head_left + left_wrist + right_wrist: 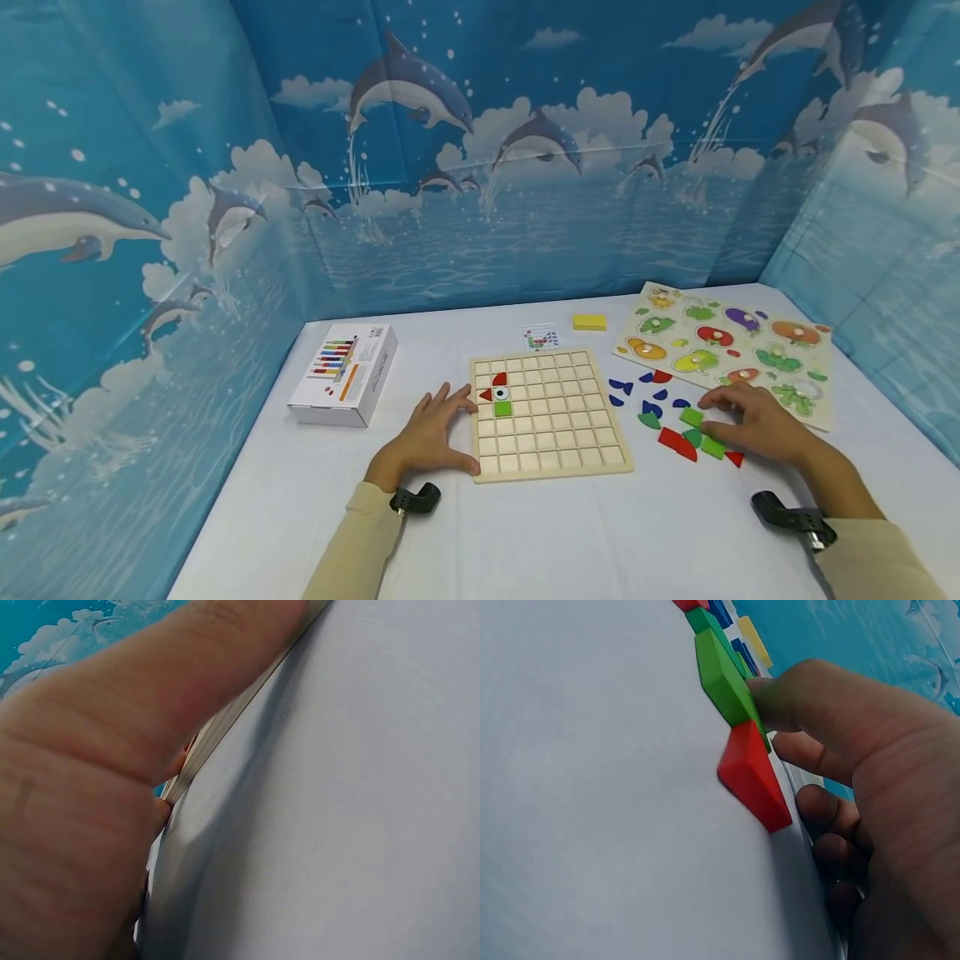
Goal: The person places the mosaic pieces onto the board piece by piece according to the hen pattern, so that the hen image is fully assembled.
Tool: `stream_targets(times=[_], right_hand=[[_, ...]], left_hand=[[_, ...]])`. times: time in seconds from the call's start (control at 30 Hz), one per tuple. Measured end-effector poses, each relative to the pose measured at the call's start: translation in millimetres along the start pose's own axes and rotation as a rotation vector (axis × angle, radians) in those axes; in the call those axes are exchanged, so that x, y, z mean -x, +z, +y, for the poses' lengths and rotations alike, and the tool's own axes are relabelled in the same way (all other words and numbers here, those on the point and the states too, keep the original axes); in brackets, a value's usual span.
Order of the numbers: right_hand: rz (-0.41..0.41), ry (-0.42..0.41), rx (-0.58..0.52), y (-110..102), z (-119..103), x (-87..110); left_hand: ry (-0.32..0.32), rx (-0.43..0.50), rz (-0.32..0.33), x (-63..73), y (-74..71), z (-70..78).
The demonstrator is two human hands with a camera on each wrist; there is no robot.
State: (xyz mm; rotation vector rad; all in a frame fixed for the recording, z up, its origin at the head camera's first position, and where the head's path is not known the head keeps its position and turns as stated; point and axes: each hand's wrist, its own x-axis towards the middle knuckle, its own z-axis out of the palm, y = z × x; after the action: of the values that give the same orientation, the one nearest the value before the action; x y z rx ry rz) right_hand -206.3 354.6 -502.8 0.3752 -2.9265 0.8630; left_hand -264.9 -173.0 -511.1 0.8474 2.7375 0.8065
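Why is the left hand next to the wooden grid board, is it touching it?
Touching. In the head view the left hand lies against the left edge of the wooden grid board, thumb on the lower corner, fingers on the upper edge.

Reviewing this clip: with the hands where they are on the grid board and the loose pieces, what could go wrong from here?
The right hand rests among tightly clustered loose pieces; lifting the green piece may nudge the red piece beside it. The left hand only steadies the grid board at its edge, so a push could shift the board and its placed pieces.
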Motion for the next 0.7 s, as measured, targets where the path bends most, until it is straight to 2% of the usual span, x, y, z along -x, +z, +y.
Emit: stream_targets(times=[0.13, 0.7], right_hand=[[-0.003, 0.026, 0.013, 1.7, -3.6, -0.9], [0.039, 0.022, 0.012, 4.6, -5.4, -2.8]], left_hand=[[0.000, 0.003, 0.000, 0.1, -0.6, 0.5], [0.000, 0.004, -0.002, 0.6, -1.4, 1.6]])
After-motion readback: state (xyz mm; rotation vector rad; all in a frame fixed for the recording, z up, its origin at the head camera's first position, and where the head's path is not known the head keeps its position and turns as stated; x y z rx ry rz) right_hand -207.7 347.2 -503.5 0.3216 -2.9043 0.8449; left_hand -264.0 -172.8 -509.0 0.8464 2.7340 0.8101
